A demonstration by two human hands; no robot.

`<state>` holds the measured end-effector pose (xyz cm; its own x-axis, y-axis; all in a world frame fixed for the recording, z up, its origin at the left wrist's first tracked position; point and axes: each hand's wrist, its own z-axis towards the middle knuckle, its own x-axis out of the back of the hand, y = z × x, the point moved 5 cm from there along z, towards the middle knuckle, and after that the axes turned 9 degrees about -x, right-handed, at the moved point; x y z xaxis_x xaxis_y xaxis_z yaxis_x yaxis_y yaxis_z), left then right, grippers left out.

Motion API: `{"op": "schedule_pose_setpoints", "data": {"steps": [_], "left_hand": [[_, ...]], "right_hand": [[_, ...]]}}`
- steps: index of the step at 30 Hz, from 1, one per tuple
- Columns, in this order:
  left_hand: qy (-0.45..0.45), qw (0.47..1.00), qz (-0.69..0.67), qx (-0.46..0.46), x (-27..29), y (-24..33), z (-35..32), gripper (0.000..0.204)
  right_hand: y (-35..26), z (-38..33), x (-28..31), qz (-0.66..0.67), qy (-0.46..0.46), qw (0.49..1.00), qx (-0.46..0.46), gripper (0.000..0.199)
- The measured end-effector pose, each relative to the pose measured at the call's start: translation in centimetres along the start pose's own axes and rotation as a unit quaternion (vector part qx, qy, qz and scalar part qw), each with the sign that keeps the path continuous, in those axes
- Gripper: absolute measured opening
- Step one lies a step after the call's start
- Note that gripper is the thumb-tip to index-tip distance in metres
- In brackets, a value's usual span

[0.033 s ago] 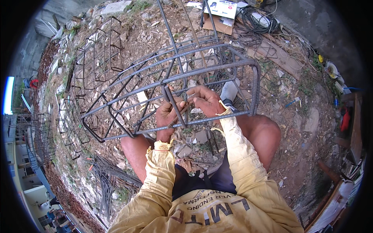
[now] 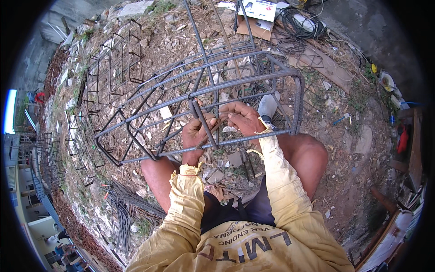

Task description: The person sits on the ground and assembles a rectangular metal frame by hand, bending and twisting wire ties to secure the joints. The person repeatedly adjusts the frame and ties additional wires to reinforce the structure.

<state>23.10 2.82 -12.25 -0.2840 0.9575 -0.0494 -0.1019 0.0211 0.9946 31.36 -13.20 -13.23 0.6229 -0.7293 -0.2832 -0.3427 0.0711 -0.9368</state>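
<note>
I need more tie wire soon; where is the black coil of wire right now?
In the head view the black coil of wire lies on the ground at top right, beyond the rebar cage, beside the cardboard.

Outdoors, in bright daylight, on bare stony ground [image 2: 353, 149] strewn with rubble, dry grass and scraps; up and left of that ground, finished rebar frames [image 2: 113, 63] lying flat; above it, near the top edge, a flattened cardboard box [image 2: 253, 25] beside a coil of black cable [image 2: 301, 25]; just right of the cardboard, weathered wooden planks [image 2: 326, 59]; lower left of the frames, a bundle of loose dark rods [image 2: 122, 213]; far left, a pale building wall [image 2: 27, 199].
</note>
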Motion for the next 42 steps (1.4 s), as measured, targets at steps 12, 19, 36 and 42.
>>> {"op": "schedule_pose_setpoints", "data": {"steps": [12,19,36,42], "left_hand": [[-0.107,0.987,0.031,-0.113,-1.9,1.5,-0.6,0.026],[-0.062,0.987,0.125,-0.076,-1.1,-0.4,-1.8,0.032],[0.106,0.887,-0.307,0.328,-2.5,-7.7,-10.4,0.016],[0.123,0.969,0.132,0.169,0.0,-0.6,-7.3,0.015]], "right_hand": [[0.3,-1.7,1.4,-0.012,-0.001,1.000,-0.016,0.024],[0.3,-3.6,0.7,-0.168,0.073,0.983,0.022,0.022],[3.6,-5.2,-2.9,-0.076,0.164,0.979,-0.096,0.017],[3.6,-4.6,-1.7,-0.117,0.209,0.971,-0.009,0.018]]}}
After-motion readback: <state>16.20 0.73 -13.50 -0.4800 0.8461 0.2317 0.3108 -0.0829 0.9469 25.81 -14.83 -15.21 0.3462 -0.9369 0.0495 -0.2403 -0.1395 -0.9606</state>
